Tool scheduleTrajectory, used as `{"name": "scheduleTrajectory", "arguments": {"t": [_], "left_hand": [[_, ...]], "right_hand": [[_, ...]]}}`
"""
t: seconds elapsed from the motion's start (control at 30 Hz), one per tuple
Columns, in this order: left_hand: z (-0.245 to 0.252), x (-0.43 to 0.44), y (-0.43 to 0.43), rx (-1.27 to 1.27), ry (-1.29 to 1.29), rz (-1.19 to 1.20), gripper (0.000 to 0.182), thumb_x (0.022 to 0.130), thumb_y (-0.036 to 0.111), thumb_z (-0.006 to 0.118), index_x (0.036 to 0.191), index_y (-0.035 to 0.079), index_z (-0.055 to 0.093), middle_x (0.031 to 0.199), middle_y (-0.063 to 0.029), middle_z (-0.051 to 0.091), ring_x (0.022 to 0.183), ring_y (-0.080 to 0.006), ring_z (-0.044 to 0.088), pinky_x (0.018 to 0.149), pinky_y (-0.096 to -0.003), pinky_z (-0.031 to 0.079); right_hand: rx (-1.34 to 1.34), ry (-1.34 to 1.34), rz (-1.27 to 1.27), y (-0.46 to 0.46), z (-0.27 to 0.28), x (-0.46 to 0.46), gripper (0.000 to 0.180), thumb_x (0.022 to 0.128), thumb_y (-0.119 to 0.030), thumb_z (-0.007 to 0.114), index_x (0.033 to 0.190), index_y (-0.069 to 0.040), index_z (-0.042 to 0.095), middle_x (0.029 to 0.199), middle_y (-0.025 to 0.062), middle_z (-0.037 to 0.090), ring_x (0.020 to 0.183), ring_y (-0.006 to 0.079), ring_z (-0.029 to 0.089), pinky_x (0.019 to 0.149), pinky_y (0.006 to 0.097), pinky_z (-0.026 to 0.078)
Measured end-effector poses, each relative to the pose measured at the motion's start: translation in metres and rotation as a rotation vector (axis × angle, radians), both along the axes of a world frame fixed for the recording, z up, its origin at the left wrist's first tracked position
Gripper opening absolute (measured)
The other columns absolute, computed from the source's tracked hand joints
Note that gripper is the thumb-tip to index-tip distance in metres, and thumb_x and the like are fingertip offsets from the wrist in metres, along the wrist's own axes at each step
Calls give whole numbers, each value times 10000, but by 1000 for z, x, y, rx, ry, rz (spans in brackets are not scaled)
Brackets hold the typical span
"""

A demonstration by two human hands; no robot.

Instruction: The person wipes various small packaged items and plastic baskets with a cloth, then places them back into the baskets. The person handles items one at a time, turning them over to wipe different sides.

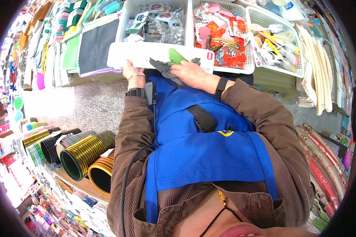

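Note:
A long white box [130, 53] with a green leaf picture and a red logo lies across the front of the trays, in front of my body. My left hand [133, 73] grips its near edge towards the left end, the thumb on top. A crumpled dark grey cloth [163, 69] rests against the box's printed face and hangs over its near edge. Bent over this cloth, my right hand [192, 73] presses it to the box near the leaf picture. Part of the cloth is hidden under the fingers.
Behind the box stand a white tray [117, 28] of bagged metal pieces, a white basket [249, 63] of red and pink items, and another basket [298, 71]. Folded felt sheets [98, 44] lie left. Ribbed rolls [83, 157] stand behind my left arm; a cable [126, 180] runs along it.

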State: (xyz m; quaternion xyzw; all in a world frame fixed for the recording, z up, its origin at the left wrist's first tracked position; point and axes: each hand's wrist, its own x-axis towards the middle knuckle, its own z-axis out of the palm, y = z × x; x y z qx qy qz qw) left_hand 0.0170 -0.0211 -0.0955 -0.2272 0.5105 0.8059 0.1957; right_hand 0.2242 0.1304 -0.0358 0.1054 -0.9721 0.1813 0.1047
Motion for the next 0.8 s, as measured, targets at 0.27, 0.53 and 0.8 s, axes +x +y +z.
{"name": "scheduleTrajectory", "arguments": {"t": [0.27,0.53,0.8], "left_hand": [[0,2,0,37,48,-4,441,1002,337,393,1323,35,411,1234,-151,570,1061,-347,604,832,-536,525],[6,4,-1,-21,40,-85,439,1005,339,384,1326,40,416,1256,-144,557,1080,-342,595,852,-506,525],[37,6,-8,314,46,-120,456,999,360,395,1361,82,405,1366,-104,476,1250,-302,458,1041,-500,380]], "right_hand": [[-15,-33,-73,23,5,44,191,759,-80,527,918,-77,633,923,55,588,814,276,551,716,369,509],[-161,-411,-429,89,-5,105,257,714,-97,561,932,-50,688,906,127,677,841,323,643,776,404,513],[-1140,-474,-676,109,28,105,429,811,-158,626,1203,11,579,1079,79,637,958,149,585,866,270,450]]}}
